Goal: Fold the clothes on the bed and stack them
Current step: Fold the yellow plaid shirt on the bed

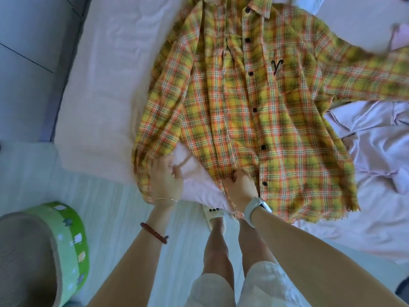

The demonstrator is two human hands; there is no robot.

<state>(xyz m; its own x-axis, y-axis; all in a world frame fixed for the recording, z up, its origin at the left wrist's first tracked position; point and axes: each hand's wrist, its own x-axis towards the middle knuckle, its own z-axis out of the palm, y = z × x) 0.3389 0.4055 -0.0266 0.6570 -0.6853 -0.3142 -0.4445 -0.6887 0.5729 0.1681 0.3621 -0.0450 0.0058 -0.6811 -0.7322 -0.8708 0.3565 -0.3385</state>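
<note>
A yellow and orange plaid shirt [250,111] with black buttons lies face up and spread out on the pink bed [99,96], collar away from me. Its left sleeve runs down the shirt's left side; the right sleeve stretches off to the right. My left hand [166,180] holds the cuff end of the left sleeve at the bed's near edge. My right hand [240,185] pinches the shirt's bottom hem near the button placket. A pale lilac garment [380,147] lies crumpled on the bed to the right of the shirt.
A round green stool [66,240] with a grey top stands on the pale floor at lower left. My legs and a slippered foot [215,216] are next to the bed's near edge. A dark wall panel runs along the bed's left side.
</note>
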